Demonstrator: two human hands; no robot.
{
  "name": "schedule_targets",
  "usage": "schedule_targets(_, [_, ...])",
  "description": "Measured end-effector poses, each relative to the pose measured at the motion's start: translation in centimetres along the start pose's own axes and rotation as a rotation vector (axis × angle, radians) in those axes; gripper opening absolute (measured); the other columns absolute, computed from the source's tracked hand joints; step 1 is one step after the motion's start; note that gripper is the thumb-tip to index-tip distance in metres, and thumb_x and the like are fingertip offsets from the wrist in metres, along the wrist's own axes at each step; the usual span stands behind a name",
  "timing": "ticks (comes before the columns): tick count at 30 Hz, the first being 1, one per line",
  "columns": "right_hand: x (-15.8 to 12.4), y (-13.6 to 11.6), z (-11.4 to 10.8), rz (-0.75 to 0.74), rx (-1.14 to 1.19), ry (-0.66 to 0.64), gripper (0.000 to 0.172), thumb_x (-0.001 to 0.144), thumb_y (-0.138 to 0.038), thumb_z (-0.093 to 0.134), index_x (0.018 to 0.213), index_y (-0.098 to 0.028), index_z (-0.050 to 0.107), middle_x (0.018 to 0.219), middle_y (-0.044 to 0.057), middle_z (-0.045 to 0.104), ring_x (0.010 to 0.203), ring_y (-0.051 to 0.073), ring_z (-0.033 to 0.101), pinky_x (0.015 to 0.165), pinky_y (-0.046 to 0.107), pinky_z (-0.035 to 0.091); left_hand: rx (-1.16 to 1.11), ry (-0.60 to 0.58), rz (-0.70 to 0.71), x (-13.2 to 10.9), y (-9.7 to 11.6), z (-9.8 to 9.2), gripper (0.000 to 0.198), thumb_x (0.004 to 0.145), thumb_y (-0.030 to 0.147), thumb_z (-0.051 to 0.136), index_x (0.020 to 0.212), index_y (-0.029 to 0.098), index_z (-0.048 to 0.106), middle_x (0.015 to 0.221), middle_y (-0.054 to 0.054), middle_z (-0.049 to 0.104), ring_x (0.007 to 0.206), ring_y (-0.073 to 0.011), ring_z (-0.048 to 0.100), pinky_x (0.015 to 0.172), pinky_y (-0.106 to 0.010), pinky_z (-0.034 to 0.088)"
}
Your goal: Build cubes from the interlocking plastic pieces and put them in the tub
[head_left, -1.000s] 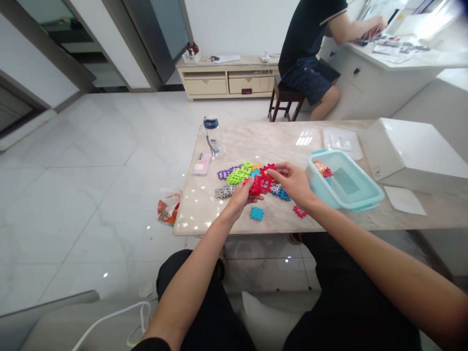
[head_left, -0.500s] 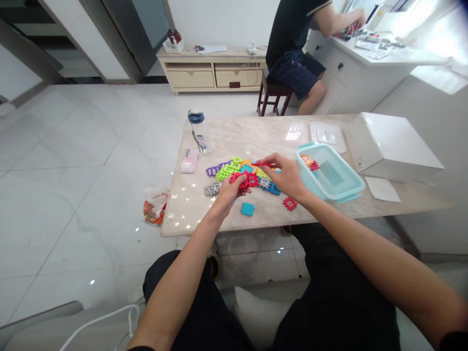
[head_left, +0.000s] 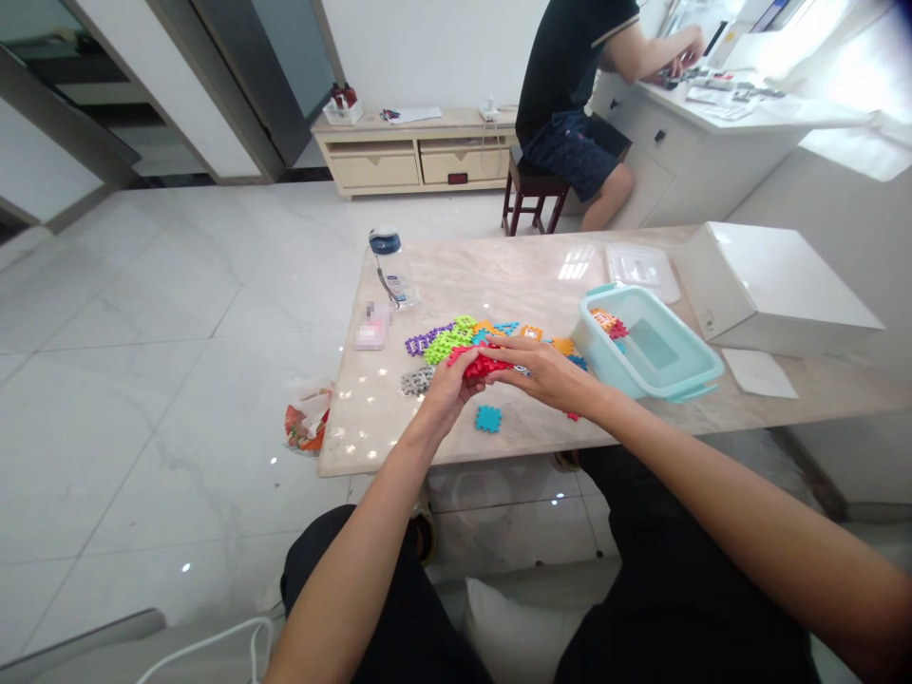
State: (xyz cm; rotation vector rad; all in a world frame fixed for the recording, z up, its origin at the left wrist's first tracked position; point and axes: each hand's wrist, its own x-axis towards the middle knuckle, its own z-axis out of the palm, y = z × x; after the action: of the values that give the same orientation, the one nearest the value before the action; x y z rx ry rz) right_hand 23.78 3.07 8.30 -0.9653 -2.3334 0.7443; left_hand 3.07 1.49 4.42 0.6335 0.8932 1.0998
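Note:
Several red interlocking plastic tiles point(head_left: 476, 363) are held together between my two hands, above the table. My left hand point(head_left: 450, 385) grips them from the left, thumb on top. From the right, my right hand point(head_left: 534, 369) closes on the same red tiles, its fingers laid over their upper edge. Behind the hands lie green tiles point(head_left: 448, 342), purple tiles point(head_left: 426, 339) and grey tiles point(head_left: 417, 381), with orange and blue ones further right. A single blue tile point(head_left: 488, 418) rests nearer the table's front edge. Under my right wrist a red tile point(head_left: 573, 415) is mostly hidden.
A light-blue bin point(head_left: 684, 380) with a few tiles inside stands right of the hands. Beyond it are a clear lid point(head_left: 641, 271) and a white box point(head_left: 790, 285). A water bottle point(head_left: 393, 271) stands at the back left. A person point(head_left: 570, 114) sits at another desk.
My right hand has brought the red tile it held down and leftward onto the red tiles in my left hand. The view has shifted slightly.

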Motion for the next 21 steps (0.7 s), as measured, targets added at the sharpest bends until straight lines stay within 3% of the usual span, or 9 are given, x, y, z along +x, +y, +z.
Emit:
schedule_targets(9, [-0.3, 0.3, 0.9, -0.023, -0.067, -0.055, 0.062, 0.113, -0.05, 0.046, 0.171, -0.028, 0.038, 0.164, 0.011, 0.051, 0.158, 0.03, 0.045, 0.134, 0.055, 0.039, 0.027, -0.094, -0.048, -0.2, 0.0, 0.2, 0.036, 0.084, 0.049, 0.084, 0.092, 0.016, 0.073, 0.078, -0.004, 0.074, 0.065, -0.0121, 0.067, 0.064, -0.022, 0.053])
schedule_targets(15, [-0.5, 1.7, 0.2, 0.019, -0.063, -0.06, 0.059, 0.106, -0.052, 0.063, 0.155, -0.022, 0.055, 0.148, 0.015, 0.062, 0.146, 0.034, 0.056, 0.128, 0.054, 0.045, 0.158, -0.113, 0.001, -0.2, -0.4, 0.2, 0.05, 0.087, 0.066, 0.079, 0.089, 0.017, 0.072, 0.078, -0.005, 0.074, 0.065, -0.0133, 0.067, 0.063, -0.023, 0.05])
schedule_targets(21, [-0.1, 1.1, 0.2, 0.106, -0.01, 0.09, 0.054, 0.102, -0.047, 0.069, 0.147, -0.02, 0.058, 0.138, 0.015, 0.066, 0.131, 0.031, 0.063, 0.119, 0.049, 0.051, 0.239, -0.097, 0.0, 0.1, -0.9, 0.3, 0.058, 0.086, 0.074, 0.076, 0.091, 0.017, 0.072, 0.081, -0.007, 0.075, 0.066, -0.0137, 0.067, 0.06, -0.022, 0.047])
